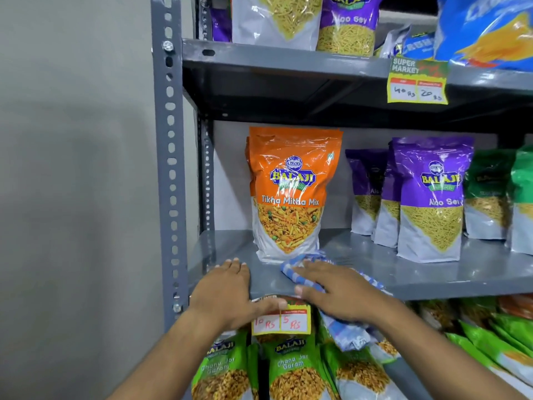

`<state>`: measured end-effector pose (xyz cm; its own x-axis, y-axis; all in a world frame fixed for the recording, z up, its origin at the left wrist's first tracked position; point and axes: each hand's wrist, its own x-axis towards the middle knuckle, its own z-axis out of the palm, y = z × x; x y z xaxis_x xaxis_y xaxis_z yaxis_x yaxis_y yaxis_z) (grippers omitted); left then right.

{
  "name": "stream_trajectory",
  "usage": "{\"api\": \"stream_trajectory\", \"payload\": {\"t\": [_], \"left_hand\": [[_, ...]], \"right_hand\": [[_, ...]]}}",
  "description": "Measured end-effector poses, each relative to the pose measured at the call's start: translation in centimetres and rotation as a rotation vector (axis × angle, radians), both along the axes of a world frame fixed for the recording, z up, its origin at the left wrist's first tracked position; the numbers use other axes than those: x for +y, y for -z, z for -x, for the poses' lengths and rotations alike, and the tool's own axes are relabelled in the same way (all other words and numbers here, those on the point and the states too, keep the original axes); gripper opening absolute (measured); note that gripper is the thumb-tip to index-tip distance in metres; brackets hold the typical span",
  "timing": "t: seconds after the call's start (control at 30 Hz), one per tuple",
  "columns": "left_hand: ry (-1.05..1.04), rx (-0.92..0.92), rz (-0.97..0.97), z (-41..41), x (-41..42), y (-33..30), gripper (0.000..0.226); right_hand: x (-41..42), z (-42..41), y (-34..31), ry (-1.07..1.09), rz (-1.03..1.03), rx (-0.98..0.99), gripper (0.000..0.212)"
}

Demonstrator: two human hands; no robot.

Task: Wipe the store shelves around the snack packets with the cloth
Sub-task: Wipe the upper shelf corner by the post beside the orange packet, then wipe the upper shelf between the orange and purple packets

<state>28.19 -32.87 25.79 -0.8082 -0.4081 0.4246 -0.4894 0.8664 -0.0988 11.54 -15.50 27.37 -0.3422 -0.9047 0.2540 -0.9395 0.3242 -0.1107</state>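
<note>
A blue-and-white checked cloth lies on the front of the grey middle shelf. One end of it hangs over the shelf edge. My right hand presses flat on the cloth, just in front of an upright orange Tikha Mitha Mix packet. My left hand rests flat on the shelf's front left edge, fingers spread, thumb over a price tag. Purple Aloo Sev packets stand to the right on the same shelf.
A grey perforated upright frames the rack's left side, beside a bare wall. Green packets stand at the far right. The upper shelf carries more packets and a yellow price tag. Green Chana Jor Garam packets fill the shelf below.
</note>
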Motion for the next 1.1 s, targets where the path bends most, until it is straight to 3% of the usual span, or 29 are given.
{"api": "stream_trajectory", "payload": {"t": [0.1,0.2,0.37,0.57,0.73,0.9,1.07,1.1], "left_hand": [[0.001,0.017,0.003,0.4,-0.5,0.4,0.134],[0.007,0.040,0.028,0.0,-0.7,0.9,0.133],[-0.019,-0.031,0.003,-1.1,0.2,-0.2,0.134],[-0.063,-0.061,-0.142,1.9,2.1,-0.9,0.097],[-0.120,-0.043,-0.220,5.2,4.6,-1.5,0.108],[-0.173,-0.024,-0.129,6.5,5.2,-1.0,0.119],[-0.188,-0.099,-0.176,6.2,5.6,-1.6,0.143],[-0.188,-0.113,-0.178,6.2,5.7,-1.7,0.145]], "right_hand": [[-0.6,-1.5,0.5,-0.050,0.031,0.092,0.060],[-0.9,-1.6,0.9,-0.066,0.132,0.057,0.047],[1.6,1.8,0.4,-0.034,0.133,0.008,0.043],[3.7,5.1,-0.5,-0.085,0.105,-0.046,0.040],[5.7,12.0,-5.3,-0.106,0.498,-0.295,0.036],[1.2,17.0,-10.2,0.006,0.505,-0.042,0.035],[-6.4,20.7,-9.2,0.127,0.256,0.180,0.023],[-7.4,21.3,-8.6,0.154,0.191,0.223,0.028]]}}
